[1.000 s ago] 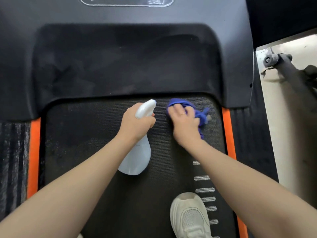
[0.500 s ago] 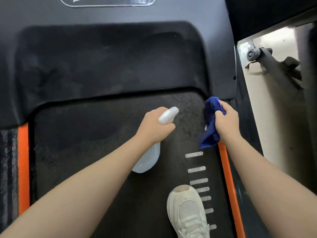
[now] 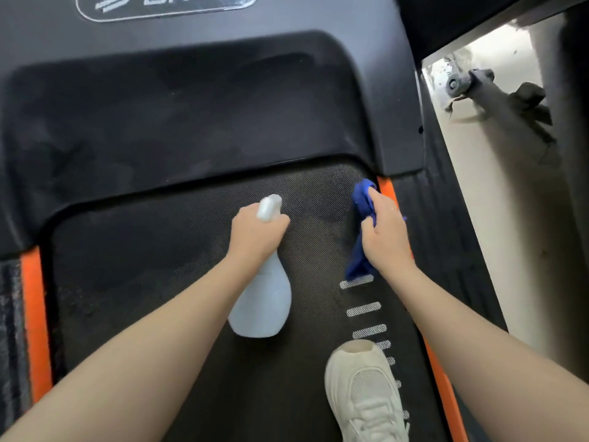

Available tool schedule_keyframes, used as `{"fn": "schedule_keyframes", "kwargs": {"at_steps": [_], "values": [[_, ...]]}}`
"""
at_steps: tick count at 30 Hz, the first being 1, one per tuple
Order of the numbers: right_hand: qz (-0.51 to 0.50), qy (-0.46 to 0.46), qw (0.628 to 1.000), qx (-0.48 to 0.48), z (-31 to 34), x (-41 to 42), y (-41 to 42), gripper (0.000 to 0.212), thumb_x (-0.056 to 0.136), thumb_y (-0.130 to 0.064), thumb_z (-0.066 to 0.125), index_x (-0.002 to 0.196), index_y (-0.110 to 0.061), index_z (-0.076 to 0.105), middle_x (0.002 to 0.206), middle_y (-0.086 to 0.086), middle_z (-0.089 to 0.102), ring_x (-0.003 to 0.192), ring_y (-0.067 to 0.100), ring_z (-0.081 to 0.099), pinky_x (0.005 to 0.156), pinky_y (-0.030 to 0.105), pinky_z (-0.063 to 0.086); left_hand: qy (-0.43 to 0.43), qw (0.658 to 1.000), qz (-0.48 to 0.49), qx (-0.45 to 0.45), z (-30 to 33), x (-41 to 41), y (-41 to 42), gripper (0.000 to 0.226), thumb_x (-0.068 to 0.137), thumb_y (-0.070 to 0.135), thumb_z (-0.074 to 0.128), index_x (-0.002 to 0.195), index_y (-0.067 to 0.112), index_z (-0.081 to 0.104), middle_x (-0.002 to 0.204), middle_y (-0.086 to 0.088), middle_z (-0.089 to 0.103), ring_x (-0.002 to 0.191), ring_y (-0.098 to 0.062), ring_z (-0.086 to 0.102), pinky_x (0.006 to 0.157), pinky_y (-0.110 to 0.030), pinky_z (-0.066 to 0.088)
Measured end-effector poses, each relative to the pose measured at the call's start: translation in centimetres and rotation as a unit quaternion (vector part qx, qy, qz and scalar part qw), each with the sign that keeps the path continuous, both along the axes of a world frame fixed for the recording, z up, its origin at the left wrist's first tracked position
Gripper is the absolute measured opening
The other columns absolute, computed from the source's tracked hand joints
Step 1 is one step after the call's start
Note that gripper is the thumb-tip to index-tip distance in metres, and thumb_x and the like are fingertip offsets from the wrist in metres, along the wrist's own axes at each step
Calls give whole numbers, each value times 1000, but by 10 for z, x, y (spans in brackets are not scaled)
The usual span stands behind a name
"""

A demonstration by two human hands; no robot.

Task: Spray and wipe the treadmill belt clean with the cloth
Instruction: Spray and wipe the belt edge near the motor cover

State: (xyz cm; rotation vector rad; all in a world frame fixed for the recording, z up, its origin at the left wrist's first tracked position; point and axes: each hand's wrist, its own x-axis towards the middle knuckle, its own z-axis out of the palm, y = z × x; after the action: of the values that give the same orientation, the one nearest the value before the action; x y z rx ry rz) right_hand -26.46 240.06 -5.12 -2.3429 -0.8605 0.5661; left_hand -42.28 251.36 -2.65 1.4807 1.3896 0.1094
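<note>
The black textured treadmill belt [image 3: 153, 282] fills the middle of the view. My left hand [image 3: 255, 234] grips the neck of a pale translucent spray bottle [image 3: 264, 301], its white nozzle pointing forward over the belt's front end. My right hand [image 3: 385, 231] holds a bunched blue cloth [image 3: 361, 205] at the belt's right edge, beside the orange side strip [image 3: 385, 186]. The cloth hangs down from my fist and its lower end reaches the white dash marks [image 3: 363, 307].
The dark motor cover [image 3: 191, 116] rises just ahead of the belt. A white sneaker [image 3: 363, 393] stands on the belt at the lower right. Orange strips and ribbed side rails [image 3: 446, 218] flank the belt. Pale floor with a grey wheeled frame [image 3: 478, 87] lies to the right.
My right hand lifted the cloth off the middle of the belt and carried it to the right edge. The left hand kept the bottle near the belt's centre.
</note>
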Motion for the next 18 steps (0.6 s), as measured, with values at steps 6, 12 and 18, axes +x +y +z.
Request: {"fn": "schedule_keyframes", "kwargs": {"at_steps": [6,12,18], "values": [[86,-140,969,-184,-25,-26,74,48,90,-9,48,137,-19,42,142,4,38,120,32,38,88,45,36,-41,998,48,-6,6,-17,27,32,63,34,52,92,20,52,96,3,56,90,-16,51,87,-36,44],[404,-302,861,-74,-32,-36,88,43,67,-11,48,106,-13,68,107,12,65,77,32,60,55,35,43,-72,994,83,12,3,-10,35,35,65,32,55,94,13,62,84,6,58,81,-13,53,73,-26,44],[191,-316,898,-241,-35,-4,70,52,62,-4,70,114,-13,65,112,18,61,85,36,59,61,38,46,-76,996,37,18,1,-5,28,34,63,30,53,92,16,64,94,3,69,90,-11,61,72,-13,44]]}}
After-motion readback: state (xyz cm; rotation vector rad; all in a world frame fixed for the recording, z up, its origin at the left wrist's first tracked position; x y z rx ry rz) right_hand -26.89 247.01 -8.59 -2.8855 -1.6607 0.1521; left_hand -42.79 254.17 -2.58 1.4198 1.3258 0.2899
